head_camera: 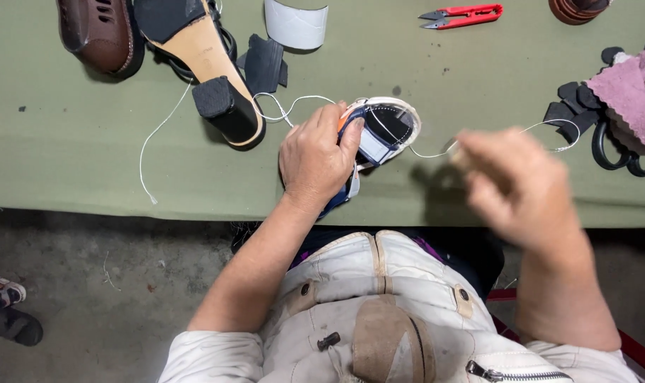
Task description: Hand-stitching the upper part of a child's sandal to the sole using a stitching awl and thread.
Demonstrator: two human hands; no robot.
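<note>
On green table, left hand (314,159) gripping shoe (383,131)

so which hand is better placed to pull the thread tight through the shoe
Probably the right hand: it pinches the white thread running from the shoe with clear space beyond. The left hand is busy gripping the shoe.

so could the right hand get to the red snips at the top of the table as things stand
Probably yes: the right hand is raised over bare green table, with nothing between it and the red snips, though it seems to be pinching the white thread.
</note>
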